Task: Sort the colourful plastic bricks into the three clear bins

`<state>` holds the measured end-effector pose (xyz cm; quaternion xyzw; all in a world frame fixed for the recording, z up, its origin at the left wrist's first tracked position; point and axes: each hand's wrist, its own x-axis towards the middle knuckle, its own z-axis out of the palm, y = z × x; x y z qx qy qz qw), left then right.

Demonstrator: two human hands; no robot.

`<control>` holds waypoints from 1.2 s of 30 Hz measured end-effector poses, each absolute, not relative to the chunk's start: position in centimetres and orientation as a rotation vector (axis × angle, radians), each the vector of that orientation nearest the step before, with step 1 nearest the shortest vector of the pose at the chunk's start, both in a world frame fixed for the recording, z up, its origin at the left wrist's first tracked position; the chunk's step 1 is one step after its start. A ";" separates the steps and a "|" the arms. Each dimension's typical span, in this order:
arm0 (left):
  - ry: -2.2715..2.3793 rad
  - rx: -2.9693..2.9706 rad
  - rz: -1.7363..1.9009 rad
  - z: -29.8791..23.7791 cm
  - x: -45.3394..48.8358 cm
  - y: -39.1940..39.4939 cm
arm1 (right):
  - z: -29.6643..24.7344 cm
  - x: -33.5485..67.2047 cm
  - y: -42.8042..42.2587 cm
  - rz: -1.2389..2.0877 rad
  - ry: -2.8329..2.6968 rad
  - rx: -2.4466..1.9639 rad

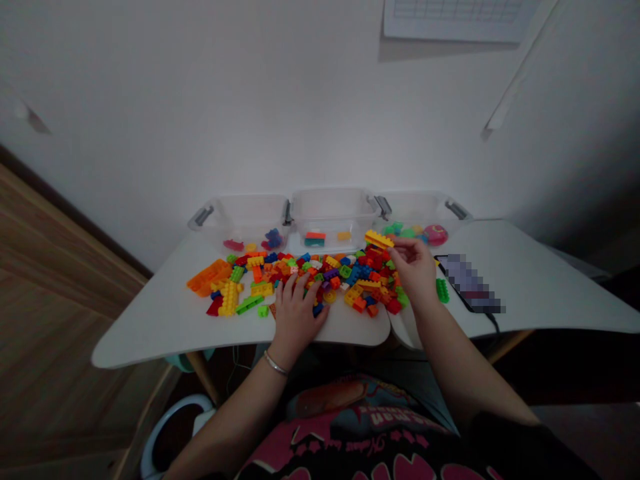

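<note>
A long yellow toy brick (pixel 379 239) is pinched between the thumb and fingers of my right hand (pixel 414 265), raised over the right part of the brick pile near the bins. My left hand (pixel 299 307) lies palm down with fingers spread on the middle of the pile of mixed toy bricks (pixel 357 273); what is under its palm is hidden. Beside its fingers lie a yellow brick (pixel 261 289) and a long green brick (pixel 249 305).
Three clear plastic bins stand along the wall: left bin (pixel 240 212), middle bin (pixel 333 203) and right bin (pixel 420 203), each with a few pieces. A phone (pixel 467 283) with a cable lies at right. The white table (pixel 165 313) has a curved front edge.
</note>
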<state>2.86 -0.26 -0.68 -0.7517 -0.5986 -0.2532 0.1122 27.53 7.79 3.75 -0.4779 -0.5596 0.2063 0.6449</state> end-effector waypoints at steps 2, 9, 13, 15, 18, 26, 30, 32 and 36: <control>-1.756 -2.208 -0.744 -0.7 2.9 -0.2 | 5.2 27.5 9.1 0.435 -1.254 -1.054; -1.752 -2.195 -0.758 -0.8 2.8 -0.2 | 9.4 25.9 12.8 0.323 -1.345 -1.036; -1.747 -2.191 -0.755 -0.9 2.8 -0.2 | 10.6 24.1 13.9 0.208 -1.493 -1.130; -1.747 -2.189 -0.748 -0.8 2.9 -0.2 | 10.9 23.3 14.6 0.142 -1.561 -1.188; -1.744 -2.192 -0.739 -0.8 2.9 -0.2 | 10.9 22.4 16.0 0.096 -1.660 -1.292; -1.747 -2.193 -0.736 -0.7 2.9 -0.2 | 10.8 21.1 17.7 0.227 -1.846 -1.520; -1.748 -2.195 -0.728 -0.7 2.9 -0.2 | 11.4 20.8 17.8 0.195 -1.915 -1.664; -1.750 -2.193 -0.728 -0.7 2.9 -0.2 | 11.7 20.6 17.8 0.139 -1.987 -1.757; -1.756 -2.194 -0.738 -0.7 2.9 -0.2 | 11.7 20.5 17.8 0.017 -2.141 -1.826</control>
